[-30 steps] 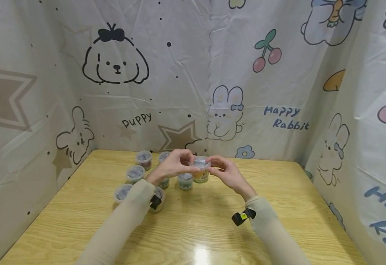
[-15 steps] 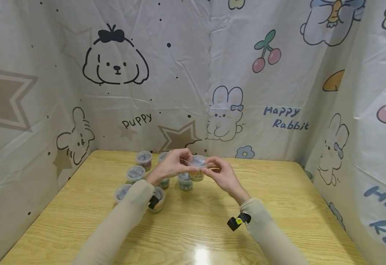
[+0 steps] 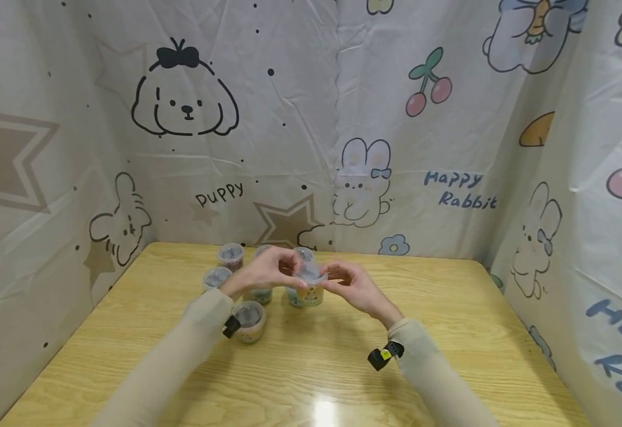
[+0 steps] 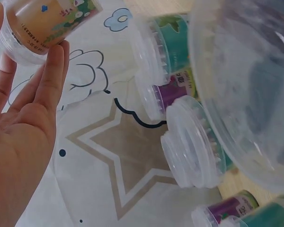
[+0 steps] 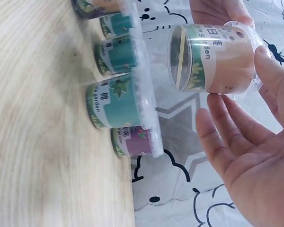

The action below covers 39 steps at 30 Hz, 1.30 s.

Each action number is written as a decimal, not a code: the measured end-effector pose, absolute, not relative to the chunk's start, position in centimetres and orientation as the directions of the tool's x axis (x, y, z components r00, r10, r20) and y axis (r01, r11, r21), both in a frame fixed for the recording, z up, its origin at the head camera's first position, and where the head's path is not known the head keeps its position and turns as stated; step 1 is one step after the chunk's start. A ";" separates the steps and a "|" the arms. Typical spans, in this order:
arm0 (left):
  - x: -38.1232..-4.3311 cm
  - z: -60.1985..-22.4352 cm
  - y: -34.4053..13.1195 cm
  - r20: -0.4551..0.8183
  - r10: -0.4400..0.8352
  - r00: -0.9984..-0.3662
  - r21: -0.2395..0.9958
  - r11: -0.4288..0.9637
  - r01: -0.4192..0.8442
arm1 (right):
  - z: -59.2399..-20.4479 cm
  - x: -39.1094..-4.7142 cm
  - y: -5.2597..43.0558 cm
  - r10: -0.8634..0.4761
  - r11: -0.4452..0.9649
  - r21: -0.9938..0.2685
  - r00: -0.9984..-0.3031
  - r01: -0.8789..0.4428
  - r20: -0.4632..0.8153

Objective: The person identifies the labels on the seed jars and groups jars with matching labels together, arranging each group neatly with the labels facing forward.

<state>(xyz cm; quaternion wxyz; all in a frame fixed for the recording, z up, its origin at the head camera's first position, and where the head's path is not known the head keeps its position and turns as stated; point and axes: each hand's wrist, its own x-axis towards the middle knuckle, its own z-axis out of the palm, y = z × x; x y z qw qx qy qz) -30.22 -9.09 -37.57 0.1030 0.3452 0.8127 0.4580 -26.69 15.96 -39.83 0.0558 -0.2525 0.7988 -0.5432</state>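
Observation:
Both hands hold a clear plastic tub [image 3: 313, 295] with an orange label, pinched at its clear rim between thumbs and fingers. My left hand [image 3: 270, 270] is on its left side, my right hand [image 3: 357, 290] on its right. In the right wrist view the tub [image 5: 220, 61] hangs clear of the table, its bottom showing. The left wrist view catches only part of the tub [image 4: 52, 23] at the upper left. A teal-labelled tub [image 3: 295, 298] stands just behind and left of the held one, partly covered by it.
Several similar lidded tubs stand to the left on the wooden table [image 3: 423, 332]: an orange one [image 3: 250, 323] in front, a purple one [image 3: 231, 258] at the back, others between. A tub [image 3: 304, 255] stands behind the hands. A printed curtain [image 3: 289, 118] hangs behind the table.
Both hands have carried the orange tub to the left and nearer to me. A tub behind it has come into sight, while the left sleeve now covers the front-left tub.

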 end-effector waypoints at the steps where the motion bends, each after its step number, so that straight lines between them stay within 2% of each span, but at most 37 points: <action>1: -30.1 -37.6 -9.3 0.150 0.663 -0.733 0.811 0.342 0.474 | -39.6 -26.4 15.8 -0.465 0.283 -0.893 -0.864 -0.351 0.192; 8: -29.1 -37.7 -10.2 0.101 0.688 -0.718 0.771 0.402 0.494 | -39.7 -25.0 14.7 -0.486 0.271 -0.874 -0.841 -0.404 0.238; 17: -27.8 -39.2 -11.3 0.072 0.680 -0.730 0.647 0.525 0.553 | -43.2 -26.2 14.0 -0.534 0.276 -0.866 -0.815 -0.417 0.223; 23: -27.4 -39.6 -11.7 0.094 0.691 -0.716 0.611 0.528 0.590 | -43.8 -26.1 13.6 -0.550 0.279 -0.862 -0.807 -0.422 0.217; 28: -27.1 -40.3 -11.8 0.140 0.723 -0.677 0.569 0.501 0.653 | -44.3 -26.0 13.6 -0.587 0.305 -0.830 -0.779 -0.466 0.222; 39: -26.5 -41.7 -11.8 0.082 0.742 -0.666 0.494 0.550 0.673 | -45.5 -25.8 13.2 -0.657 0.380 -0.725 -0.720 -0.574 0.225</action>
